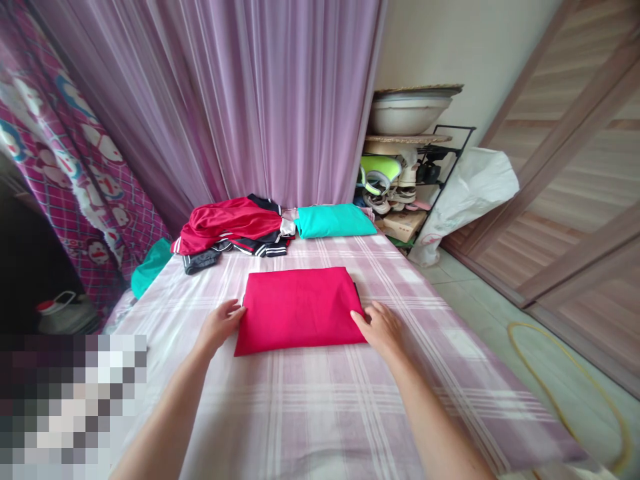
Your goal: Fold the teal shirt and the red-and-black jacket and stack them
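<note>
A folded crimson cloth (pixel 299 311) lies flat in the middle of a bed with a pink-and-white plaid sheet (pixel 310 413). My left hand (pixel 219 325) rests against the cloth's left edge, fingers spread. My right hand (pixel 380 330) lies at its lower right corner, with the fingertips on the fabric. Neither hand grips it. A dark layer shows under the cloth's right edge. Beyond it lie a heap of red and black sports clothing (pixel 231 227) and a flat teal pillow (pixel 334 221).
A teal cloth (pixel 150 267) hangs at the bed's left side. A purple curtain (pixel 260 87) backs the bed. To the right stand a shoe rack (pixel 395 180), a white basin (pixel 410 113), a cardboard box (pixel 397 225) and a white sack (pixel 470 200). A yellow hose (pixel 565 393) lies on the floor.
</note>
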Demonstrator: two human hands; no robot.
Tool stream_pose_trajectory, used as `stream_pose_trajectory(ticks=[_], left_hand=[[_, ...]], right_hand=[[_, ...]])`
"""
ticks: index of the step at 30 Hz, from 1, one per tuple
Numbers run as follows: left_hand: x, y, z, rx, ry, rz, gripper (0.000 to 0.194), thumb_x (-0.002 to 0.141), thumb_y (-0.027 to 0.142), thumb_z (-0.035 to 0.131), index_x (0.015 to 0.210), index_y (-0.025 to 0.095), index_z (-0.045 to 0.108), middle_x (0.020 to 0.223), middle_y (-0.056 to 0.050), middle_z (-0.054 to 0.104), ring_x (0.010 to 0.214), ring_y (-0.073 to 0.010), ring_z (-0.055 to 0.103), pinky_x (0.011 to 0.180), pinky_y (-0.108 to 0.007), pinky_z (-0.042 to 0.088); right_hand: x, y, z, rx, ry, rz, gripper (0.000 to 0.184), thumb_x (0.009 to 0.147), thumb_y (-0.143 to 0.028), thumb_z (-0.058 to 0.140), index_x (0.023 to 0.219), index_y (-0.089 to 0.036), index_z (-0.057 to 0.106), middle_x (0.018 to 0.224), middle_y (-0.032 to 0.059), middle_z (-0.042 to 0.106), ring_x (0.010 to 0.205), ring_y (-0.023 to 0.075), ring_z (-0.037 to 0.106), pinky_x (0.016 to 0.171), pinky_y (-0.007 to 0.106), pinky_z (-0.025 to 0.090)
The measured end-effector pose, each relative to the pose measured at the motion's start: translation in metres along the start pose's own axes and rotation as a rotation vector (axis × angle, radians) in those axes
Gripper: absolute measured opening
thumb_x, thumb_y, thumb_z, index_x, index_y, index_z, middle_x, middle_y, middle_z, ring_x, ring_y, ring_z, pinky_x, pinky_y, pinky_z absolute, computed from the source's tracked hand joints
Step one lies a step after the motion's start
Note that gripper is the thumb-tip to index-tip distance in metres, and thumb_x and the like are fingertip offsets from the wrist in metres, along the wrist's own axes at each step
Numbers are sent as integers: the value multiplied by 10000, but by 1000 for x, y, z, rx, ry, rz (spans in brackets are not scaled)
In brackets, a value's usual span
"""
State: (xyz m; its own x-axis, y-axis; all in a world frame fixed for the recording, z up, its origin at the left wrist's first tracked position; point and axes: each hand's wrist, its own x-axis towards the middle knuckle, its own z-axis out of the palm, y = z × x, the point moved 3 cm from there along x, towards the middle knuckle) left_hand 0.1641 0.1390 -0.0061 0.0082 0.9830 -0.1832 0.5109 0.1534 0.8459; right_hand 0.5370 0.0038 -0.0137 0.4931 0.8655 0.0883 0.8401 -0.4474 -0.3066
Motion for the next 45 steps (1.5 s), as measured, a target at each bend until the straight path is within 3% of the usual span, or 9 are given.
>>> stream_pose_trajectory(ticks=[5, 11, 15, 20, 26, 34, 36, 39, 45], left_hand=[[-30, 1, -2, 84, -221, -92, 477, 661, 634, 655, 835, 192, 698, 636, -4, 673, 632, -199, 656, 552, -270, 487], [-35, 22, 14, 90, -27, -19, 405, 666, 579, 687, 803, 205, 615, 727, -21, 694, 773, -238, 693, 597, -285, 494], [-41, 35, 32, -178, -20, -58, 398, 729, 470, 652, 997, 203, 531, 870, -56, 726, 784, -228, 716, 637, -313, 538], [-32, 77, 35, -42, 94, 181, 282, 731, 392, 596, 946, 235, 502, 866, -13, 705, 739, -213, 687, 632, -315, 509], [18, 165, 35, -6, 172, 451, 257, 709, 357, 591, 910, 233, 490, 842, 8, 674, 794, -208, 655, 710, -324, 500], [136, 288, 61, -62, 296, 621, 367, 803, 357, 607, 1113, 194, 500, 1040, -52, 693, 931, -201, 671, 797, -308, 505], [165, 286, 78, 12, 277, 531, 505, 812, 390, 637, 1235, 170, 471, 1163, -117, 681, 1026, -233, 672, 868, -341, 500], [190, 240, 109, 189, 168, 369, 706, 800, 385, 672, 1391, 139, 375, 1288, -199, 637, 1140, -295, 649, 945, -397, 481], [166, 111, 143, 379, -15, 546, 500, 845, 263, 551, 1331, 152, 524, 1352, -167, 616, 1220, -264, 609, 1025, -409, 472]], right_hand=[[-3, -9, -4, 27, -52, -26, 318, 911, -465, 494, 911, -210, 685, 1059, 115, 708, 1015, 261, 652, 821, 351, 456], [-1, -15, -1, 270, -172, 74, 266, 844, -466, 559, 959, -231, 608, 846, 50, 724, 757, 215, 669, 635, 284, 427], [-2, -33, -10, 391, 18, 33, 211, 826, -377, 539, 976, -237, 587, 887, 38, 705, 803, 212, 659, 673, 286, 446], [12, -72, -33, 387, 225, -192, 148, 817, -259, 499, 913, -243, 612, 969, 56, 668, 905, 216, 631, 749, 295, 451], [85, -93, -81, 279, 326, -361, 161, 843, -228, 513, 944, -236, 638, 977, 62, 635, 879, 205, 598, 767, 288, 441], [258, -82, -162, 181, 565, -287, 282, 890, -288, 523, 1132, -176, 617, 1167, 130, 590, 1075, 268, 553, 911, 353, 433], [293, -68, -156, 196, 535, -190, 421, 866, -313, 574, 1254, -152, 566, 1233, 152, 574, 1135, 284, 532, 944, 370, 425], [311, -37, -115, 225, 435, -27, 604, 849, -345, 600, 1391, -113, 465, 1324, 182, 545, 1250, 302, 479, 1011, 392, 401], [241, 5, 16, 260, 240, 79, 498, 850, -237, 509, 1330, -110, 558, 1319, 174, 591, 1283, 273, 499, 1065, 384, 399]])
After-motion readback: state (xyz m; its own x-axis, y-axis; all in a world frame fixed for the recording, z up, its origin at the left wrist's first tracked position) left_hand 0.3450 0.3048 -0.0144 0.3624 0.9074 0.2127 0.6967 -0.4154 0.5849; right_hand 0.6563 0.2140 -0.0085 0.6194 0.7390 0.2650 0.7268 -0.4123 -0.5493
